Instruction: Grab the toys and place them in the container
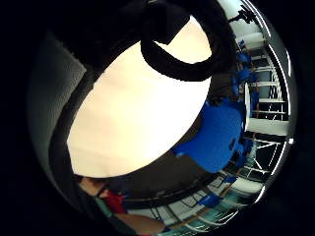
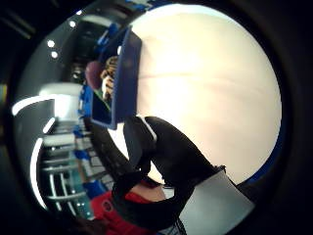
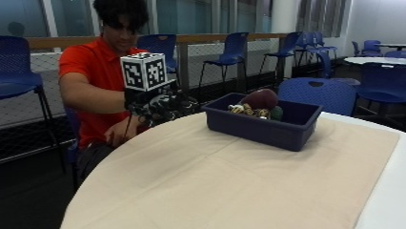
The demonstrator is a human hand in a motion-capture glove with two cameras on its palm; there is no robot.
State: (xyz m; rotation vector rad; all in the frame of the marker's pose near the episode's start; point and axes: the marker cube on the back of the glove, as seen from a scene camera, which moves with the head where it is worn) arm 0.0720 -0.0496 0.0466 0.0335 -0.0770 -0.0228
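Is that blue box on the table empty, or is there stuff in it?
Not empty. The blue container stands upright on the tan cloth, and several toys poke above its rim.

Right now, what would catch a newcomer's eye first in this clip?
The dark blue container on the tan tablecloth, with toys piled inside it. Then the gloved right hand, held above the table edge beside the container and holding nothing that shows.

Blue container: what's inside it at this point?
The blue container holds a pile of toys: a dark maroon rounded toy on top, a striped toy and a dark green one beside it. Its walls hide anything lower down. The gloved right hand is outside it.
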